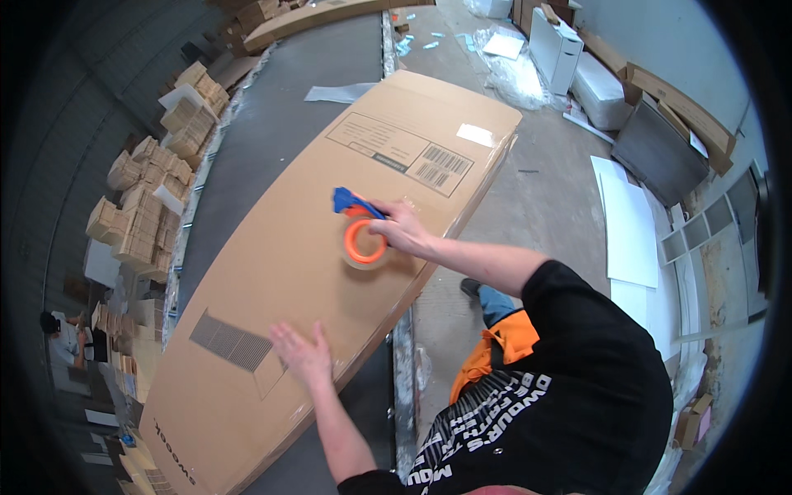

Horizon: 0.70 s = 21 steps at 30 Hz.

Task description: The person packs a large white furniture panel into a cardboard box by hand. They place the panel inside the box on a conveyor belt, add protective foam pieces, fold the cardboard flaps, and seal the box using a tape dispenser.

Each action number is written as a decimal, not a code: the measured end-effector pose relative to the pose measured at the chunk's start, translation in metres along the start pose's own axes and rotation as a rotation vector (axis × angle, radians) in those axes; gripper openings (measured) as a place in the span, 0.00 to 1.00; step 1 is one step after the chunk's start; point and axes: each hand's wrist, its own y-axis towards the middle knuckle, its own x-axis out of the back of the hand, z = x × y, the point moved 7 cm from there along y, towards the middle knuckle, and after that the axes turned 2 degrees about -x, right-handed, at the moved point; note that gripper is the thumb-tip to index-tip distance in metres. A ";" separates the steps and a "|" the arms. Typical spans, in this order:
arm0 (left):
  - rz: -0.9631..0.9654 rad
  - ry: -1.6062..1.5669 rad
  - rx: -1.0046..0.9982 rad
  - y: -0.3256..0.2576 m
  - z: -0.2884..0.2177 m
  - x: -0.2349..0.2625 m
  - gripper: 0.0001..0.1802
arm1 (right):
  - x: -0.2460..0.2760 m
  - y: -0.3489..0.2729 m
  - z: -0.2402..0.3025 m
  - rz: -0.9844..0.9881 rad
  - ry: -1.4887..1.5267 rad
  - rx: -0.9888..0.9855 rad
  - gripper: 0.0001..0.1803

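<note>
A long, flat cardboard box (289, 247) lies slantwise across a dark conveyor belt (239, 157). Over its middle, my right hand (403, 228) grips a tape dispenser (364, 240) with a blue head and an orange hub holding clear tape. Fingers of that hand wrap around the dispenser's handle. Lower on the box, beside a dark printed grid, my left hand (304, 355) is spread with fingers apart, on or just above the cardboard. A white label (476, 135) and printed panels mark the box's far end.
Stacks of cardboard pieces (153, 198) line the left side, where another person (70, 334) stands. White panels (631, 231) lean at the right. A white drawer cabinet (554, 54) and plastic wrap (516, 82) are at the far right. The belt has a metal side rail (403, 396).
</note>
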 end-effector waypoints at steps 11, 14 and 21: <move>-0.104 0.060 0.213 -0.028 0.020 0.032 0.36 | 0.157 0.251 -0.046 0.145 -1.052 0.324 0.43; -0.097 0.270 0.209 -0.022 0.016 0.033 0.34 | 0.231 0.311 -0.107 0.049 -1.096 0.112 0.53; -0.432 0.613 0.472 -0.076 -0.019 0.035 0.33 | 0.258 0.335 -0.126 0.070 -0.886 0.065 0.63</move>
